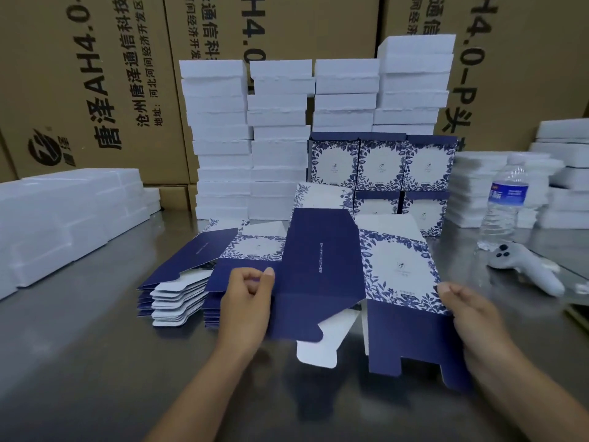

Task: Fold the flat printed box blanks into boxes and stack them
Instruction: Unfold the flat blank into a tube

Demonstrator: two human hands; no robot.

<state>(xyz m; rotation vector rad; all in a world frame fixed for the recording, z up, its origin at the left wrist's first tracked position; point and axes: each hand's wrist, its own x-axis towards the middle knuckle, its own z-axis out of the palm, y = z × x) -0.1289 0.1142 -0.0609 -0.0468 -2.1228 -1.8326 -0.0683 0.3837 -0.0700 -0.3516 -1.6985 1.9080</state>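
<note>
Presently both hands hold one partly opened box blank above the brushed-steel desk. The left hand has its fingers curled and its thumb pinching the edge of a matte navy panel. The right hand is curled round the opposite edge, where a white panel with a blue leaf border meets a navy flap. The blank is thin card, creased into flat rectangular panels, with rounded white tuck flaps hanging from its near edge between the hands. Just to the left of the left hand lies a pile of flat blanks, their layered edges fanned and their white tabs showing. Beyond the hands, folded boxes of the same leaf print stand in two tiers, touching side by side. Behind these rise columns of white foam slabs with rough edges, and brown corrugated cartons. Beyond the right hand stand a clear ribbed water bottle and a smooth white controller.
</note>
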